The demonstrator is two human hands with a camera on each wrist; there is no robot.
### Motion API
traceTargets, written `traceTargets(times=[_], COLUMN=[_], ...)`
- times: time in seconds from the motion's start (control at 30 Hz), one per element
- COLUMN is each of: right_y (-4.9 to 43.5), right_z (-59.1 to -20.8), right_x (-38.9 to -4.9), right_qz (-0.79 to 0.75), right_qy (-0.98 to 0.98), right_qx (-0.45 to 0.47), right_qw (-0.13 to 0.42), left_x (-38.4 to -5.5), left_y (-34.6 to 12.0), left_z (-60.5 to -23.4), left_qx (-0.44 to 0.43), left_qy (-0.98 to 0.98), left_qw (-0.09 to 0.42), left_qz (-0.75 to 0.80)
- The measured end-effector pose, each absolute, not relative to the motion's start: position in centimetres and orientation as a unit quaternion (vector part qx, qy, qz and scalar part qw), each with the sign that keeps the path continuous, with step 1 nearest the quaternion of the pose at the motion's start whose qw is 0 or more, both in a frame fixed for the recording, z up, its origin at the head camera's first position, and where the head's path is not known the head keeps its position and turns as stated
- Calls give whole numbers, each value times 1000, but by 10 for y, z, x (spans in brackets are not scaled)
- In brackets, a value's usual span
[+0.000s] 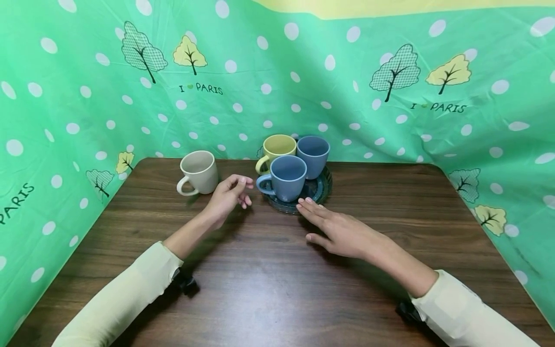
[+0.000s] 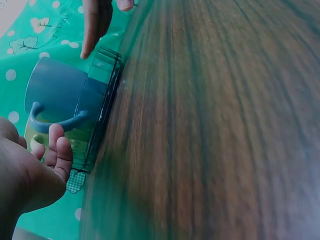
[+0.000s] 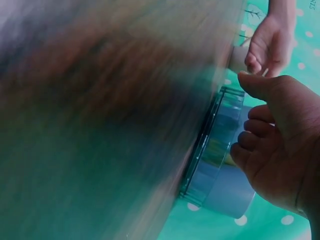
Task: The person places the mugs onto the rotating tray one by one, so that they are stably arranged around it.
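Note:
Three mugs stand upright on a round, clear blue-green tray (image 1: 323, 190) at the back of the table: a yellow mug (image 1: 279, 144), a blue mug (image 1: 288, 178) in front with its handle to the left, and another blue mug (image 1: 314, 154) behind it. A cream mug (image 1: 201, 173) stands on the table left of the tray. My left hand (image 1: 227, 195), loosely bent and holding nothing, hovers between the cream mug and the front blue mug's handle. With fingers stretched out, my right hand (image 1: 340, 231) is at the tray's front right edge; whether it touches is unclear.
Dark wood-grain table (image 1: 277, 279) lies under everything. A green dotted cloth (image 1: 277, 72) with tree prints hangs behind and along both sides. Black wrist devices show under both sleeves.

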State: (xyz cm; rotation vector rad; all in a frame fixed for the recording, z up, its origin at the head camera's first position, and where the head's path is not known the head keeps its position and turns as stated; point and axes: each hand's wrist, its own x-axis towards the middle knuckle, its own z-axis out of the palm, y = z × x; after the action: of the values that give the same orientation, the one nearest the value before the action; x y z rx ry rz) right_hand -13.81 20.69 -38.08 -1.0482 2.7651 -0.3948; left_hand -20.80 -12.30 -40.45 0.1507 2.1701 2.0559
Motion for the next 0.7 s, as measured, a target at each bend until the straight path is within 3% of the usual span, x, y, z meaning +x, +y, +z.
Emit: traceTargets(times=[0.43, 0.7], right_y=[225, 240], right_z=[-379, -375], right_x=[-142, -148], right_qz=[-129, -117], right_qy=[932, 942], right_qx=[-336, -311], right_qw=[36, 38], left_x=[-200, -193], left_y=[-141, -150], left_z=[-407, -409], left_qx=[56, 60], left_qy=[729, 733], left_qw=[98, 96], left_qz=[676, 671])
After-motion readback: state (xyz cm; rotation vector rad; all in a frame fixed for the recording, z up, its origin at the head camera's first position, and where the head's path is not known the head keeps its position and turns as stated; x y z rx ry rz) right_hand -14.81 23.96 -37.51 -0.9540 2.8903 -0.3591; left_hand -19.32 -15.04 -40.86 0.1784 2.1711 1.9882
